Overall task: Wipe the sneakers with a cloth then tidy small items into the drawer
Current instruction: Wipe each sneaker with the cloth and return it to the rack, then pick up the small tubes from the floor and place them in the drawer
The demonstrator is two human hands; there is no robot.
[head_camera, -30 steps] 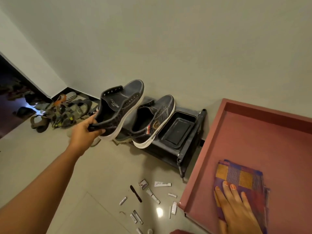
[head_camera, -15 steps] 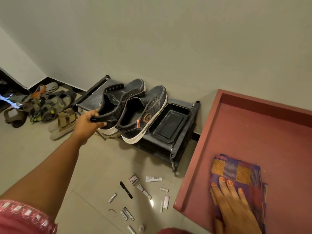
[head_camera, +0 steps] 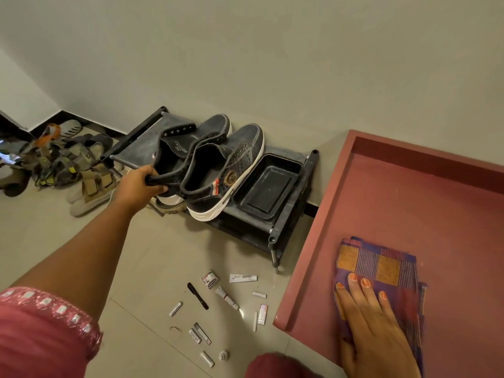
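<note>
Two dark grey sneakers with white soles are on the black shoe rack (head_camera: 289, 222). My left hand (head_camera: 139, 186) grips the heel collar of the left sneaker (head_camera: 191, 143), which touches the right sneaker (head_camera: 231, 170) standing beside it. My right hand (head_camera: 373, 326) lies flat, fingers straight, on a folded purple and orange checked cloth (head_camera: 381, 266) on the reddish-brown drawer top (head_camera: 409, 203). Several small items (head_camera: 223, 298), tubes, a black pen and small packets, are scattered on the floor tiles in front of the rack.
A black plastic tray (head_camera: 268, 184) sits on the rack to the right of the sneakers. A pile of sandals (head_camera: 62, 165) lies on the floor at the left by the wall. My pink sleeve (head_camera: 41, 331) fills the lower left corner.
My left hand has brought the left sneaker down from the air onto the rack beside the other sneaker. My right hand has stayed flat on the cloth.
</note>
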